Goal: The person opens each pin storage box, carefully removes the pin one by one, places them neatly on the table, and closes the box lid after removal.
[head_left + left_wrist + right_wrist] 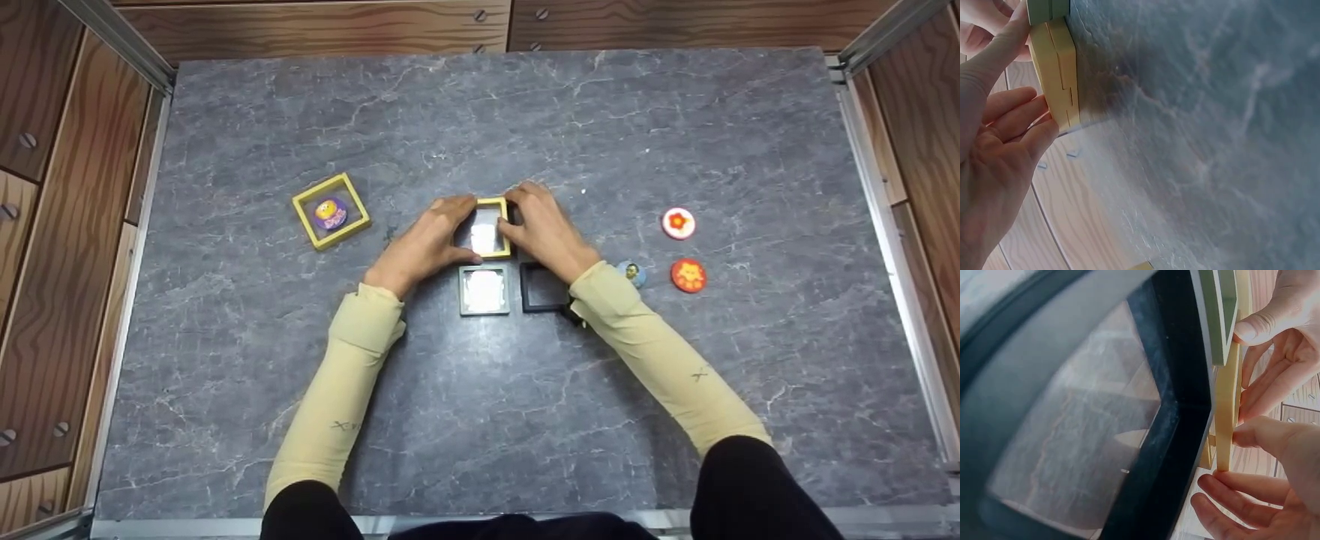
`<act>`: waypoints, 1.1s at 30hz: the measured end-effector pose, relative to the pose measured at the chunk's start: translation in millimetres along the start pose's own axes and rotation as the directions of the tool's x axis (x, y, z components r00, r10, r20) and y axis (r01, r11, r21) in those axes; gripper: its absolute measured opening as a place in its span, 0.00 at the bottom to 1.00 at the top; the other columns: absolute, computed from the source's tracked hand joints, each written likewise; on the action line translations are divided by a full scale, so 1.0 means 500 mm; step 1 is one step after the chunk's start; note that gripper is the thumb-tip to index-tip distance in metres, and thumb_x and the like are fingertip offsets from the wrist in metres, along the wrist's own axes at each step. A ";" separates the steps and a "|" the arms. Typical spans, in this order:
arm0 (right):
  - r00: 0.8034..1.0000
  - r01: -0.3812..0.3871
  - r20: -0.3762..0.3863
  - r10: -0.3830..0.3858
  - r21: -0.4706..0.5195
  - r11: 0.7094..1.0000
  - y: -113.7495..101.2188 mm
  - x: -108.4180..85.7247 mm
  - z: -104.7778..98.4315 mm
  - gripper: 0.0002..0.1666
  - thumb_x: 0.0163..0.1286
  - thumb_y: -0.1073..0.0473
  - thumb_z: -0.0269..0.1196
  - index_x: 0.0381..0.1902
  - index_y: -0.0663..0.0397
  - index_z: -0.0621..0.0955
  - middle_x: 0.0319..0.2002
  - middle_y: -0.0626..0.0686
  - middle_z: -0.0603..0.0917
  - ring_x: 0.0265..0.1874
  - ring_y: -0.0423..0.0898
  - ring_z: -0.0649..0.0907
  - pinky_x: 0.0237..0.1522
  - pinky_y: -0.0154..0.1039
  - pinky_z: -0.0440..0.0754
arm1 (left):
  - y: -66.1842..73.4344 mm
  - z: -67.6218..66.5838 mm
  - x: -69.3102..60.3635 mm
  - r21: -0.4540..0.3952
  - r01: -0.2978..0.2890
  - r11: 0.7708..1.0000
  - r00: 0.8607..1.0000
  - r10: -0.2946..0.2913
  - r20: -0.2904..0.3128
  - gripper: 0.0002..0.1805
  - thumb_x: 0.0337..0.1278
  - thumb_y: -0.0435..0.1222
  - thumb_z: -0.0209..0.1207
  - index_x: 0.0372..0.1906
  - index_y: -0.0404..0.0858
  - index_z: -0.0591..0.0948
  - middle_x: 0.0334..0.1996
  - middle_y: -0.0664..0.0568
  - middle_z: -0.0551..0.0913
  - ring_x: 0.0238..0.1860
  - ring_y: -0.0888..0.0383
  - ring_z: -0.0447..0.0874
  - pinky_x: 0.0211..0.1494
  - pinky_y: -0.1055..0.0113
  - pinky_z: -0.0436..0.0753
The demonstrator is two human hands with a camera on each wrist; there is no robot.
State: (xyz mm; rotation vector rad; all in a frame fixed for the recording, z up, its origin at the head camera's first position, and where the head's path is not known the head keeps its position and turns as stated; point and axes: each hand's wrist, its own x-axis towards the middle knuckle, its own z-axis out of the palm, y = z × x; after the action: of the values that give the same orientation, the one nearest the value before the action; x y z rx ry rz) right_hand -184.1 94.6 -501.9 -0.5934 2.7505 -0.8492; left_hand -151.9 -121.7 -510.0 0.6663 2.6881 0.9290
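Note:
A yellow square frame with a clear pane (493,202) stands between both hands in the head view. My left hand (424,244) grips its left side, thumb at the near corner; the left wrist view shows the fingertips on the yellow side wall (1058,73). My right hand (551,232) pinches the right side between thumb and fingers. Directly nearer lies a grey-green frame (484,313), its pane bright with glare. To its right is a black frame (525,289), partly hidden under my right wrist and large in the right wrist view (1185,382).
Another yellow frame (306,223) lies at the left with a purple round badge (331,214) inside its outline. At the right are a white badge with a red flower (679,223), a red-orange badge (688,276) and a blue badge (632,274) beside my right sleeve.

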 end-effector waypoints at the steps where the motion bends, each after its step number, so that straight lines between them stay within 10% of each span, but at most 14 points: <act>1: 1.000 0.000 0.000 0.000 0.000 1.000 0.000 0.000 0.000 0.27 0.70 0.58 0.65 0.61 0.71 0.82 0.59 0.66 0.84 0.63 0.64 0.81 0.72 0.54 0.79 | 0.000 0.000 0.000 0.002 0.002 1.000 1.000 -0.002 0.003 0.50 0.56 0.44 0.76 0.78 0.27 0.67 0.77 0.35 0.71 0.79 0.41 0.68 0.87 0.54 0.66; 33: 0.997 -0.055 0.046 0.055 0.016 0.998 -0.014 0.003 -0.004 0.22 0.73 0.61 0.66 0.59 0.73 0.83 0.59 0.69 0.83 0.63 0.65 0.81 0.73 0.55 0.78 | 0.006 -0.001 0.001 -0.003 0.028 1.000 0.999 -0.028 0.022 0.51 0.57 0.44 0.75 0.79 0.26 0.64 0.79 0.34 0.68 0.81 0.40 0.65 0.88 0.53 0.61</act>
State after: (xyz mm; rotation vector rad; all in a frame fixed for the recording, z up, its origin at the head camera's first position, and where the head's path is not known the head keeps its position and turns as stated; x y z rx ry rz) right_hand -183.6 89.7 -496.6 -0.5247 2.7030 -0.8358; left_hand -151.3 -119.7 -507.7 0.6326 2.6687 0.9141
